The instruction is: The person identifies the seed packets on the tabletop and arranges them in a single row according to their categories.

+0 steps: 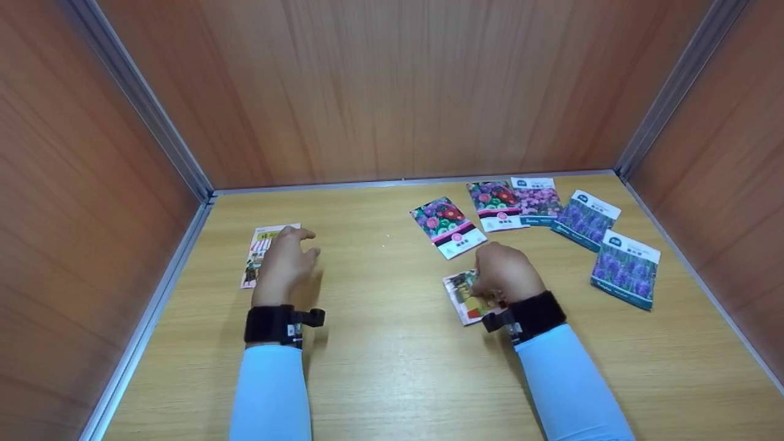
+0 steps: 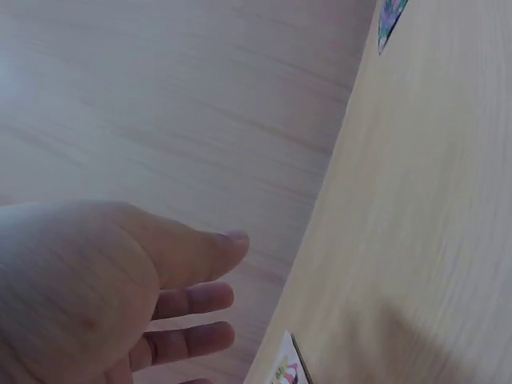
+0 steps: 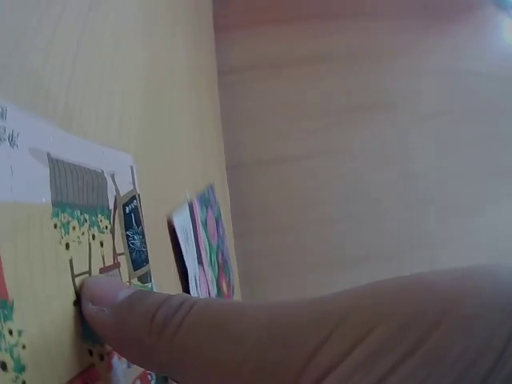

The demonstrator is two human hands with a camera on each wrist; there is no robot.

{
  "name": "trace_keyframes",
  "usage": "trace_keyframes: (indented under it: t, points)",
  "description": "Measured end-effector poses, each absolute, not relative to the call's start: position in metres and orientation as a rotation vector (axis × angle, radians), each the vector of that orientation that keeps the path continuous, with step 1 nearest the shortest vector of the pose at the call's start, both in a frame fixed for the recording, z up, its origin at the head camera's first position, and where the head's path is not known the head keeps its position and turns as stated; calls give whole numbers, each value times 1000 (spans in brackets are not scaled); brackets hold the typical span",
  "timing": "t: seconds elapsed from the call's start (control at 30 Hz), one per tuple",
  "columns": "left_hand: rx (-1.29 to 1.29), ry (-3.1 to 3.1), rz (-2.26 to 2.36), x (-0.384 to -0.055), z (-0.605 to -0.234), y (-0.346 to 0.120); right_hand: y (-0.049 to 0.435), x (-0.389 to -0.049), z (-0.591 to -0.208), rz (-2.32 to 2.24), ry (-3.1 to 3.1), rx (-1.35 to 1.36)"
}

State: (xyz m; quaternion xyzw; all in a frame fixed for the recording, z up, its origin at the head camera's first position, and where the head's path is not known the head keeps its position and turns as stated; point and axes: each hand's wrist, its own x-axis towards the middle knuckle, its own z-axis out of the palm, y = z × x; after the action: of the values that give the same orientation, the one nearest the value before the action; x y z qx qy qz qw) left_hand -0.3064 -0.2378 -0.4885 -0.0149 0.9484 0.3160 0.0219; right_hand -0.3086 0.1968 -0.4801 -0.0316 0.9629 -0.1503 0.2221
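Note:
In the head view my right hand point(image 1: 505, 269) is curled over a yellow illustrated seed packet point(image 1: 460, 300) on the table, covering its right part. In the right wrist view the thumb point(image 3: 152, 316) lies across the face of this packet point(image 3: 32, 240), which shows sunflowers and a small blackboard; the other fingers are hidden. My left hand point(image 1: 286, 260) hovers over a pink-and-yellow packet point(image 1: 250, 274) at the left, overlapping much of it. Its thumb and fingers are loosely extended and hold nothing in the left wrist view, where a corner of the packet point(image 2: 288, 364) shows below.
Two packets with red and purple flowers point(image 1: 448, 226) point(image 1: 496, 205) lie at the back centre-right. Beside them are a pink-flower packet point(image 1: 539, 201) and two lavender-coloured ones point(image 1: 586, 219) point(image 1: 626, 268). Wooden panels point(image 1: 398, 92) with metal edging enclose the table's back and sides.

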Motion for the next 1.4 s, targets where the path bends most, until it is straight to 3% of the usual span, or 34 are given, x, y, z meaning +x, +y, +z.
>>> trace_keyframes:
  t: [0.17,0.53,0.87,1.17,1.4]
  points:
    - [10,2905,1100,-309,-487,-233,161,-297,-484,-333,2690,-204]
    - [123,2832,1203,-309,-488,-220,111,-281,-498,-314,2689,-757]
    - [205,2723,1066,-306,-491,-186,103,-280,-503,-470,2609,-858]
    - [202,2678,953,-299,-493,-153,129,-289,-490,-414,2683,-687]
    - [327,2688,890,-294,-493,-127,133,-294,-499,-380,2713,-717]
